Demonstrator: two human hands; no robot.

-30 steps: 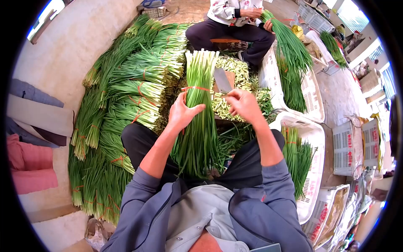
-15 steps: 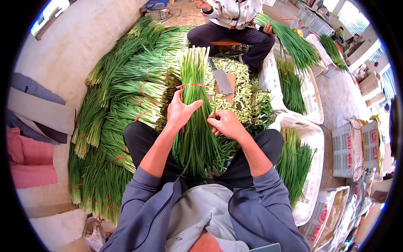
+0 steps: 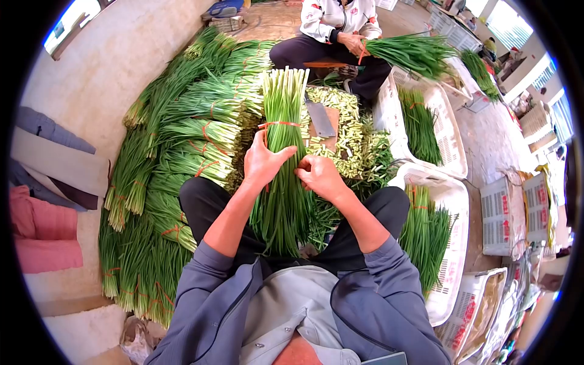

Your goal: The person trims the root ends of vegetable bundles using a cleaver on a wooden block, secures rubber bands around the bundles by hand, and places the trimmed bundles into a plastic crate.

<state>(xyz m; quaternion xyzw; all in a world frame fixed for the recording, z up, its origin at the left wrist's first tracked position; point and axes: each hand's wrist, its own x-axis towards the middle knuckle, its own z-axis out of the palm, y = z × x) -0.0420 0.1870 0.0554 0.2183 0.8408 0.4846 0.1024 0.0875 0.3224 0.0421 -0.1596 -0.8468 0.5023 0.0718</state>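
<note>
A bundle of garlic chives (image 3: 285,109) stands upright between my knees, pale cut ends up and leaves hanging down. A red tie (image 3: 281,123) circles it near the top. My left hand (image 3: 266,163) is wrapped round its left side just below the tie, thumb lying across the front. At the bundle's right edge, my right hand (image 3: 322,177) has its fingers pinched together on the leaves; its fingertips are partly hidden. Behind the bundle, a cleaver (image 3: 320,119) lies on a wooden board (image 3: 332,115) among chopped pale stalk pieces (image 3: 350,131).
Tied chive bundles (image 3: 198,131) are piled on my left by the wall (image 3: 121,55). To the right stand white crates (image 3: 453,243) holding more bundles (image 3: 423,237). Opposite me sits a co-worker (image 3: 340,24), both hands on another chive bundle (image 3: 420,53).
My right hand has moved slightly left and up, against the bundle; the leaf tip above its fingers no longer shows. The co-worker's hands have come together on their bundle, which now lies more level.
</note>
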